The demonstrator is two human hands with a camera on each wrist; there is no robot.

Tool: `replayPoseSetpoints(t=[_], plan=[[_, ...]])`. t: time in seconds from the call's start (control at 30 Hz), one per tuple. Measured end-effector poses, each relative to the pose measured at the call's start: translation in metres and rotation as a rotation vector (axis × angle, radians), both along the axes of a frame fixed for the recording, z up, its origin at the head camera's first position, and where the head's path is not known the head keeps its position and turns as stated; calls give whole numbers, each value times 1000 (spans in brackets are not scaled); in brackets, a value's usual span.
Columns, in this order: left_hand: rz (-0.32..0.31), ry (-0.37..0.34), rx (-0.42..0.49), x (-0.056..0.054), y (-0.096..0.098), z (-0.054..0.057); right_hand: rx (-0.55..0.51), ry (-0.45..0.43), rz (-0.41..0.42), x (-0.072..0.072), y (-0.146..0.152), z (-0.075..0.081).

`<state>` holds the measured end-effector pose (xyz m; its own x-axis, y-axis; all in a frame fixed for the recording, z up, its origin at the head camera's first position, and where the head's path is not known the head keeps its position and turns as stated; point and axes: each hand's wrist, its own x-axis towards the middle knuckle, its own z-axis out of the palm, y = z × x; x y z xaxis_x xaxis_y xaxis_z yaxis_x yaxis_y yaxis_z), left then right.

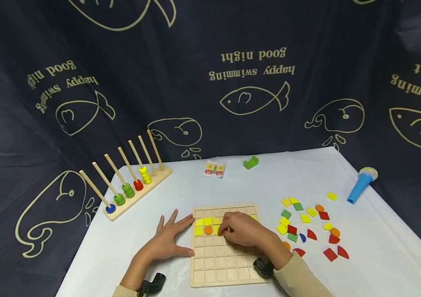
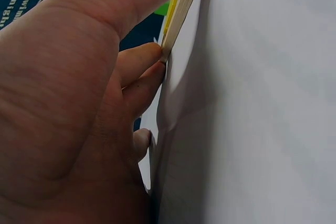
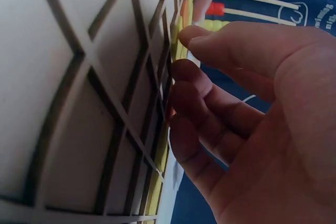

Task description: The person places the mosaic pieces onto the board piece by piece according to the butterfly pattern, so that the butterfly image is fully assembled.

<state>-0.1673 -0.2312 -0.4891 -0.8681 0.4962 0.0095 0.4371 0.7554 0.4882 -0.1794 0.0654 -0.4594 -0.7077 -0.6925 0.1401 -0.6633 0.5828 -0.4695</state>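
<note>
A wooden grid board (image 1: 209, 276) lies on the table, with yellow tiles (image 1: 208, 221) and an orange disc (image 1: 208, 230) in cells of its upper rows. My left hand (image 1: 171, 235) is spread flat beside it, thumb and fingertips at its left edge; in the left wrist view that edge (image 2: 181, 19) meets the fingertips. Over the upper middle cells, my right hand (image 1: 245, 229) has its bent fingertips right at a yellow tile (image 1: 216, 229). The right wrist view shows the thumb (image 3: 197, 40) a little apart from the other fingers, nothing visible held between them.
Loose red, yellow, green, orange and blue tiles (image 1: 305, 218) lie scattered right of the board. A blue toy microphone (image 1: 360, 187) is at the far right. A peg rack with beads (image 1: 136, 198) stands back left. Behind are a pattern card (image 1: 214, 169) and a green block (image 1: 251, 162).
</note>
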Motion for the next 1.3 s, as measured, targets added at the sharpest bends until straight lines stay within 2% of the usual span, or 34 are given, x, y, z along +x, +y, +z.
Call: replayPoseSetpoints(t=[0.23, 0.4, 0.57, 0.7, 0.83, 0.93, 1.07, 1.3], plan=[[1, 11, -2, 0, 1, 3, -7, -5, -42, -1, 9, 2], [6, 13, 15, 0, -1, 3, -26, -12, -121, -1, 29, 4], [8, 11, 9, 0, -2, 1, -30, 4, -213, -2, 61, 4], [8, 7, 7, 0, -2, 1, -39, -1, -324, -4, 92, 2], [8, 5, 4, 0, -1, 1, -15, 19, -424, -6, 124, -4], [9, 0, 4, 0, -1, 1, 18, 29, -460, -6, 145, -9], [12, 3, 4, 0, -1, 1, 56, -7, -505, -4, 161, -14], [12, 1, -1, 1, 1, 0, 79, -83, -578, -3, 168, -16]])
